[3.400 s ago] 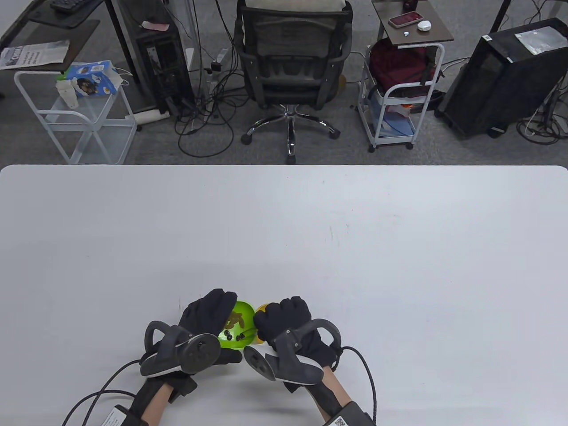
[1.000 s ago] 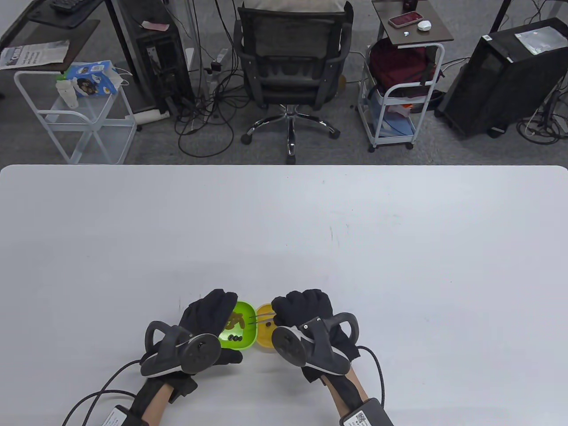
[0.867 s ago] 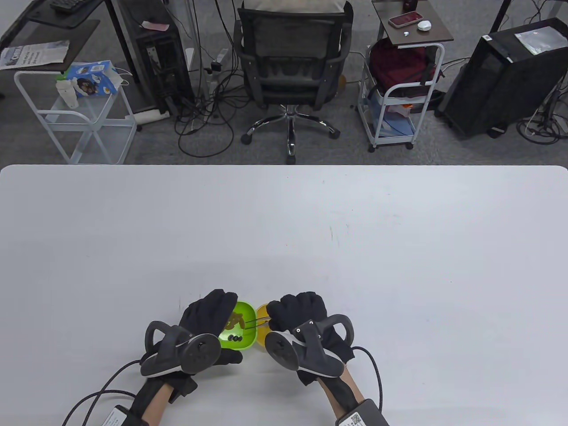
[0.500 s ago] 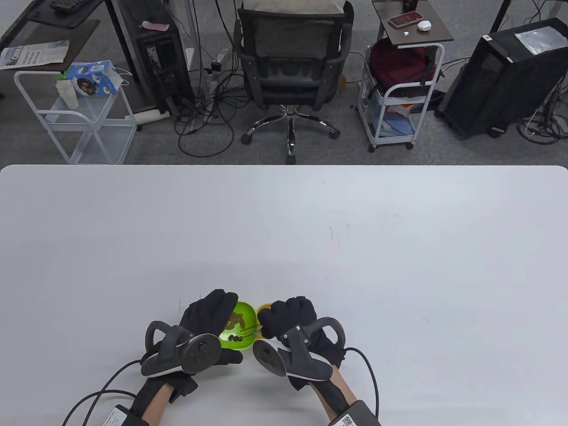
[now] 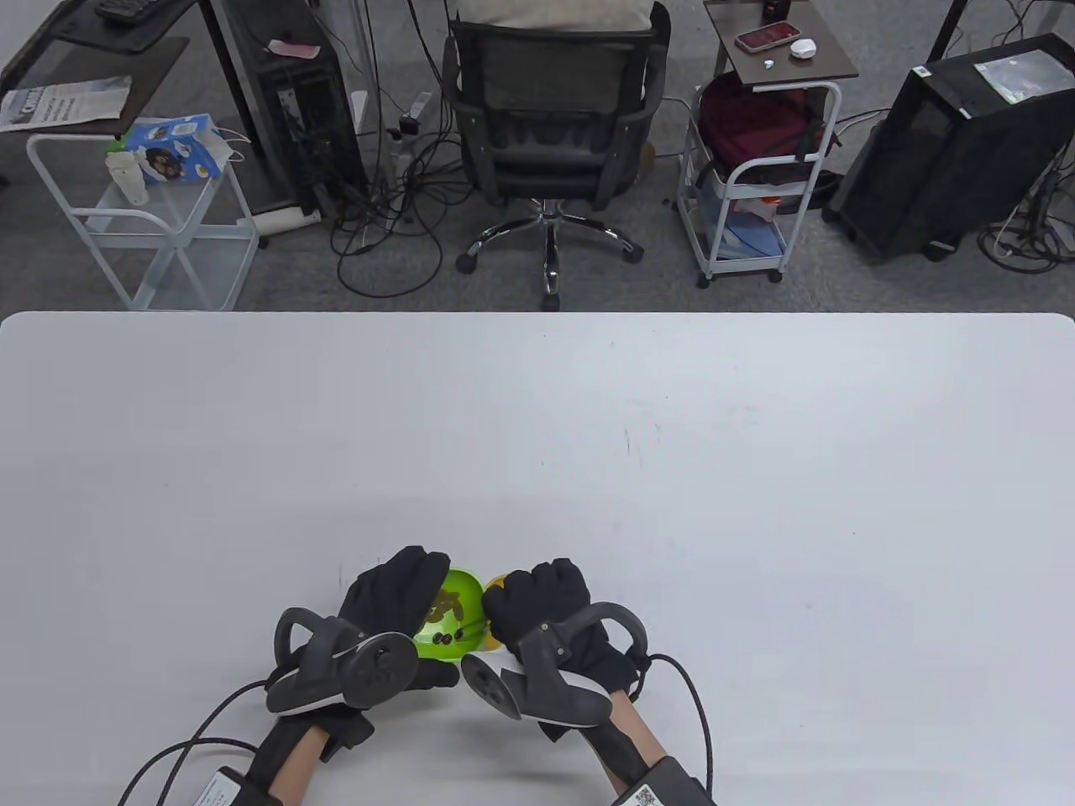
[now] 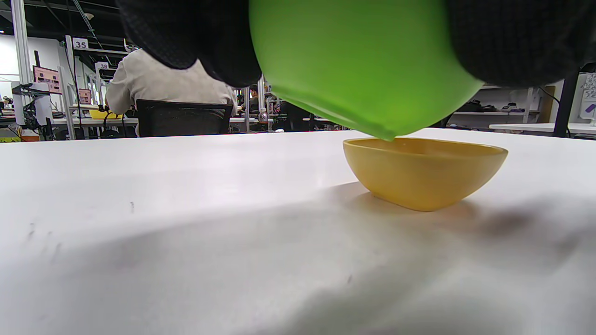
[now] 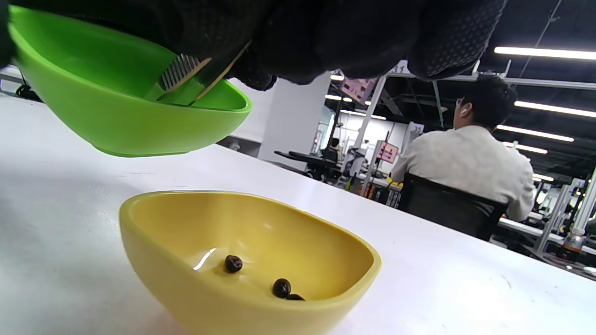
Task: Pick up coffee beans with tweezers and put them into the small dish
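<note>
My left hand (image 5: 395, 592) grips the green dish (image 5: 453, 621) by its left side and holds it tilted off the table; it also shows in the left wrist view (image 6: 358, 60). A few dark coffee beans (image 5: 449, 638) lie in it. My right hand (image 5: 533, 600) pinches metal tweezers (image 7: 184, 77), whose tips reach down into the green dish (image 7: 125, 111). The small yellow dish (image 7: 247, 260) stands on the table just right of it, mostly under my right hand (image 5: 497, 581). It holds three beans (image 7: 233, 263).
The white table (image 5: 588, 437) stretches away beyond the dishes. The glove cables (image 5: 701, 722) trail off its near edge. An office chair (image 5: 550, 109) and carts stand on the floor behind the far edge.
My right hand has moved left from over the yellow dish, and the tweezer tips now sit in the green dish. My left hand and the green dish have stayed put.
</note>
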`<act>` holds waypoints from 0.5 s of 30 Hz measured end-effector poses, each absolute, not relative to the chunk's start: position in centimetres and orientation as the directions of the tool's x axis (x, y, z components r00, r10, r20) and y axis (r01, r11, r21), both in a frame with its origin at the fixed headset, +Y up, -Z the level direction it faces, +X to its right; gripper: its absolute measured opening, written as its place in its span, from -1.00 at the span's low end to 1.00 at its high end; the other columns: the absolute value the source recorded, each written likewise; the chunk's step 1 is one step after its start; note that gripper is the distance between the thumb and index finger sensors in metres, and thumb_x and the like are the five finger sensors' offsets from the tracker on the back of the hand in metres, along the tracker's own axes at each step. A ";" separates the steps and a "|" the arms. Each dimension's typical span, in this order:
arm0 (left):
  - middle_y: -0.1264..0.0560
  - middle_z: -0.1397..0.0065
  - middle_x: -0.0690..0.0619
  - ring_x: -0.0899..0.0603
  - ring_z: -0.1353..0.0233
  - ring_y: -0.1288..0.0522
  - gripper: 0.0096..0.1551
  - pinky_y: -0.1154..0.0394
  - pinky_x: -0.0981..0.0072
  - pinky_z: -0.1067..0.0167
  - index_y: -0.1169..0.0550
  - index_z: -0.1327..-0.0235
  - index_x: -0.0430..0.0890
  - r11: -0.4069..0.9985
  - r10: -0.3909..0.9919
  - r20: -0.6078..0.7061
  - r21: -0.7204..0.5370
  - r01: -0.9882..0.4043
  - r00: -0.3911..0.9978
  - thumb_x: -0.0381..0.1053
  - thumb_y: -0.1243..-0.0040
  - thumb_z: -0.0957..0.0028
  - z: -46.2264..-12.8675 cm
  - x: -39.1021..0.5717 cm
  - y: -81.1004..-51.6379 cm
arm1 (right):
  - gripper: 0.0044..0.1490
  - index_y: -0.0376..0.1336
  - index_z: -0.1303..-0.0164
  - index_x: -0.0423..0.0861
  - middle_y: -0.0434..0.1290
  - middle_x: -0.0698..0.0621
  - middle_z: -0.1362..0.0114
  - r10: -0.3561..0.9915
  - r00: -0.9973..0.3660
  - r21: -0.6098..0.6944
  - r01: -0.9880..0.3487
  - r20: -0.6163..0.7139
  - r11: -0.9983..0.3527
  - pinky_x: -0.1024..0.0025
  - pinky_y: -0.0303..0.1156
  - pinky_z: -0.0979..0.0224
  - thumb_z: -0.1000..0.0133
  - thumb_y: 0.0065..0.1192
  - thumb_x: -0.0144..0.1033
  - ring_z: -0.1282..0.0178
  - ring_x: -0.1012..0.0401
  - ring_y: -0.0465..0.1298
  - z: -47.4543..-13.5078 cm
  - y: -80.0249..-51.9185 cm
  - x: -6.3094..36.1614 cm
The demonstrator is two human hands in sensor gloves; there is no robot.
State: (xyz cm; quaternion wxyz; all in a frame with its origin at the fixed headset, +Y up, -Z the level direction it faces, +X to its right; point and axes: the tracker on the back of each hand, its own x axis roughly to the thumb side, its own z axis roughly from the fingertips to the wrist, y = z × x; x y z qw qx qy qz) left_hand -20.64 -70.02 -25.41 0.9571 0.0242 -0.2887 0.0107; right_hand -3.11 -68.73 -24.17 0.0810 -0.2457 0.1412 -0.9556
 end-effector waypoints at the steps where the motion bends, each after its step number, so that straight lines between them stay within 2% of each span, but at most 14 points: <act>1: -0.27 -0.74 -0.40 -0.40 -0.54 -0.51 0.41 -0.44 -0.34 -0.48 -0.21 -0.73 -0.30 0.999 0.006 0.552 0.041 -0.034 0.834 0.48 -0.26 0.28 -25.4 -20.7 -70.0 | -0.48 0.31 -0.21 0.04 0.48 0.07 -0.10 -0.223 -0.866 -0.309 0.085 0.447 -0.947 -0.16 0.36 -0.55 -0.05 0.05 -0.15 0.01 0.12 0.52 -24.2 -68.7 -3.1; 15: -0.27 -0.74 -0.40 -0.40 -0.53 -0.51 0.41 -0.44 -0.34 -0.47 -0.21 -0.73 -0.30 0.998 0.006 0.551 0.045 -0.036 0.835 0.48 -0.26 0.29 -25.2 -20.6 -70.0 | -0.51 0.29 -0.20 0.08 0.46 0.07 -0.11 -0.230 -0.867 -0.292 0.104 0.441 -0.951 -0.16 0.34 -0.58 -0.05 0.01 -0.17 -0.01 0.11 0.50 -24.5 -68.8 -3.3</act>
